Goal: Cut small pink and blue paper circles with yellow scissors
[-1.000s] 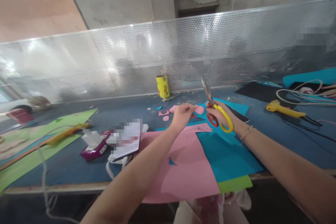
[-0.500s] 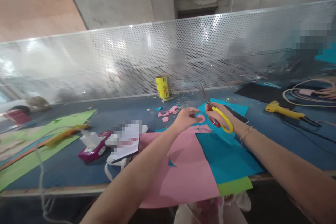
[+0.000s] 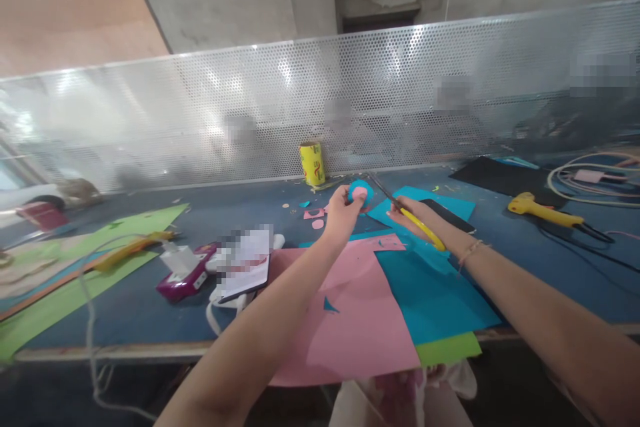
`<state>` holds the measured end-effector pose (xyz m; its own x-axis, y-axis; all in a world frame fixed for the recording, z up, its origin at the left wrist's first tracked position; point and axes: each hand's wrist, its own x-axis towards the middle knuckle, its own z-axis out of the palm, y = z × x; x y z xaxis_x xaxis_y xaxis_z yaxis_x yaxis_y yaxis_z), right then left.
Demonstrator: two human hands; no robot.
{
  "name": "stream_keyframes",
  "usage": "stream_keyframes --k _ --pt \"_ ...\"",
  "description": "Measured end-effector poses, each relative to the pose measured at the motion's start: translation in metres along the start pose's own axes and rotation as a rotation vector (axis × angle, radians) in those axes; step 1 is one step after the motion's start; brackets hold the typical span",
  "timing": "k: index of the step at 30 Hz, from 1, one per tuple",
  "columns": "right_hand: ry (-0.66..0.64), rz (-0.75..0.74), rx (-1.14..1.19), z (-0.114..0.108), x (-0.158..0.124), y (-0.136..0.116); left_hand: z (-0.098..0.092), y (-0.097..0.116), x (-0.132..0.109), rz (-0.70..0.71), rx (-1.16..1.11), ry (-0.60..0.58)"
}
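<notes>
My left hand point(image 3: 344, 211) pinches a blue paper circle point(image 3: 368, 188) with a smaller pink circle point(image 3: 359, 193) lying against its face. In my right hand point(image 3: 407, 212) is a pair of scissors point(image 3: 423, 223) with yellow handles; the blades point up and left, close to the blue circle. Below my hands lies a large pink sheet point(image 3: 345, 320), overlapping a blue sheet point(image 3: 440, 293) and a green sheet point(image 3: 447, 350). A dark blue scrap point(image 3: 330, 305) rests on the pink sheet. Pink offcuts point(image 3: 315, 213) are just left of my left hand.
Left of the pink sheet are a phone point(image 3: 247, 267) and a purple power strip point(image 3: 185, 277). A yellow glue gun point(image 3: 545, 210) lies at right beside cables point(image 3: 590, 173). A yellow roll point(image 3: 313, 163) stands before the perforated metal screen point(image 3: 240, 120).
My left hand has lifted and turned the circles, so the blue one now shows behind the pink. The scissors have tilted, their blades now nearer my left hand.
</notes>
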<state>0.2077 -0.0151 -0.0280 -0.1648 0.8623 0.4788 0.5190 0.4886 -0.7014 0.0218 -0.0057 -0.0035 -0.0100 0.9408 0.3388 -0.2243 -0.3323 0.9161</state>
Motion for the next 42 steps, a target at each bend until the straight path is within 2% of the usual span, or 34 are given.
stream_keyframes --k 3,6,10,17,36,42 --pt "-0.025 -0.047 -0.074 0.003 -0.003 -0.001 -0.003 -0.002 0.003 0.019 0.05 0.045" --pt "-0.057 -0.029 -0.098 0.004 -0.005 -0.008 -0.005 -0.002 0.004 0.028 0.068 0.052" --pt "-0.081 -0.022 -0.081 0.005 -0.007 -0.013 -0.001 0.002 0.0 -0.001 -0.013 0.054" --pt "-0.105 -0.018 -0.009 0.008 -0.007 -0.017 0.005 0.014 -0.011 -0.106 -0.242 0.005" --pt "-0.165 0.051 0.041 0.002 -0.011 -0.039 0.005 0.012 -0.013 -0.155 -0.279 -0.033" --pt "-0.21 0.153 0.146 0.001 -0.017 -0.048 0.005 0.013 -0.011 -0.238 -0.316 -0.016"
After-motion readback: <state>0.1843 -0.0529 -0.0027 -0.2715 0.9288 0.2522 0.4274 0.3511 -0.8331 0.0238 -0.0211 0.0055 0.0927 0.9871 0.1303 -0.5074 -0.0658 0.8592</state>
